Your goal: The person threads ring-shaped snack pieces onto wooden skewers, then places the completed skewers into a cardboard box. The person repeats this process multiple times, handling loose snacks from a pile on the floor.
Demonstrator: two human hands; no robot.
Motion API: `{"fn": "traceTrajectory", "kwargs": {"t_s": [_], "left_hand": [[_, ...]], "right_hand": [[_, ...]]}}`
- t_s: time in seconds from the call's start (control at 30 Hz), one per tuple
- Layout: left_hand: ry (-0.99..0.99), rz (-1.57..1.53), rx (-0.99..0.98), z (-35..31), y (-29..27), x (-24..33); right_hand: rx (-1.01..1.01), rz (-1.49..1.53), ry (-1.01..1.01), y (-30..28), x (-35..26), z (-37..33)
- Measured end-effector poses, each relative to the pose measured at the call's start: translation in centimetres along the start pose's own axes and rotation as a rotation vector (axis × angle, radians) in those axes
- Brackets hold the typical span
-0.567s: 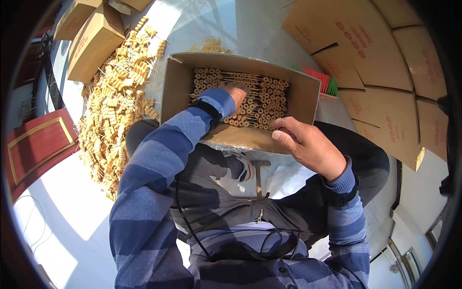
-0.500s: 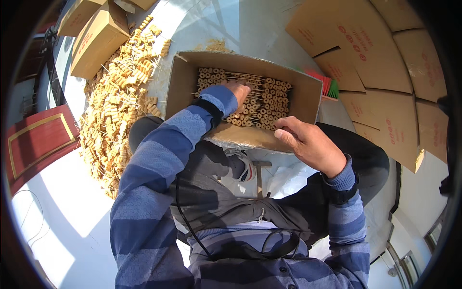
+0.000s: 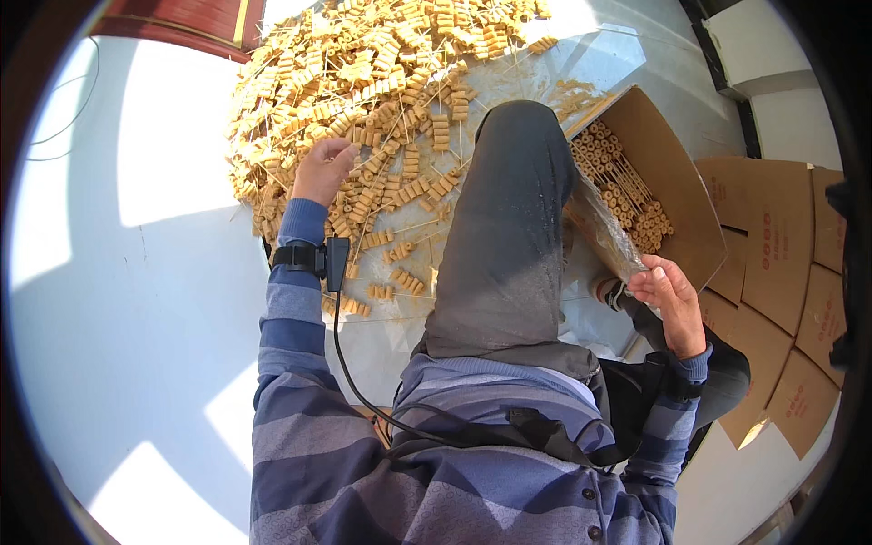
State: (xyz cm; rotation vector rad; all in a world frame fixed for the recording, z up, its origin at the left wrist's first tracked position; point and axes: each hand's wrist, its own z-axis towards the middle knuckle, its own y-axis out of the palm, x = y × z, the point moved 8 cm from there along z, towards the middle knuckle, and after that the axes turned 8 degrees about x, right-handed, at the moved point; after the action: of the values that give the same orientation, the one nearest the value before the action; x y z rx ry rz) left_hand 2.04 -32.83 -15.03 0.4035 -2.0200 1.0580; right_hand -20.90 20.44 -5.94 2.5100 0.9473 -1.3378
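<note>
A large heap of sticks threaded with golden, ridged, hollow-looking rolls [image 3: 386, 100] spreads over the floor on my left. My left hand [image 3: 322, 173] is at the heap's near left side, fingers bent and tips drawn together; whether a stick is between them cannot be made out. To my right stands an open cardboard box [image 3: 668, 145], tilted in view, holding rows of the same skewers [image 3: 622, 186] packed with their round ends up. My right hand [image 3: 672, 295] grips the near edge of this box, where a clear plastic liner [image 3: 613, 241] folds over the rim.
My bent left knee [image 3: 518, 145] stands between heap and box. Flat-looking printed cartons [image 3: 772, 245] lean at the right. A red panel with gold trim [image 3: 195, 20] lies at the far left. A black cable [image 3: 341, 354] runs from my left wrist.
My view has swung left. My left hand has come out of the box and over to the heap. My right hand stays at the box's near edge, now gripping it.
</note>
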Motion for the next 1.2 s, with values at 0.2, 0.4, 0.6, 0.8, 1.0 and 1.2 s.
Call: {"fn": "traceTrajectory", "kwargs": {"t_s": [0.2, 0.4, 0.6, 0.8, 1.0, 1.2], "left_hand": [[-0.08, 0.522, 0.195, -8.2, 0.9, -22.8], [-0.218, 0.466, 0.037, -5.7, 5.7, -23.9], [0.143, 0.552, 0.304, 1.5, 4.2, -14.5], [-0.294, 0.877, 0.051, 8.4, 3.0, -17.4], [-0.564, 0.65, -0.064, 12.1, 4.5, -22.7], [-0.469, 0.419, 0.143, 13.9, 5.9, -25.8]], "right_hand": [[-0.078, -0.08, -0.033, 5.7, -3.7, -0.3], [-0.148, -0.22, -0.065, 10.6, -6.9, 0.6], [-0.158, -0.276, -0.017, 13.2, -7.6, 0.8], [-0.151, -0.325, 0.014, 13.0, -6.5, 1.2], [-0.137, -0.331, 0.062, 12.3, -5.4, 1.4], [-0.121, -0.359, 0.088, 11.7, -4.8, 1.8]]}}
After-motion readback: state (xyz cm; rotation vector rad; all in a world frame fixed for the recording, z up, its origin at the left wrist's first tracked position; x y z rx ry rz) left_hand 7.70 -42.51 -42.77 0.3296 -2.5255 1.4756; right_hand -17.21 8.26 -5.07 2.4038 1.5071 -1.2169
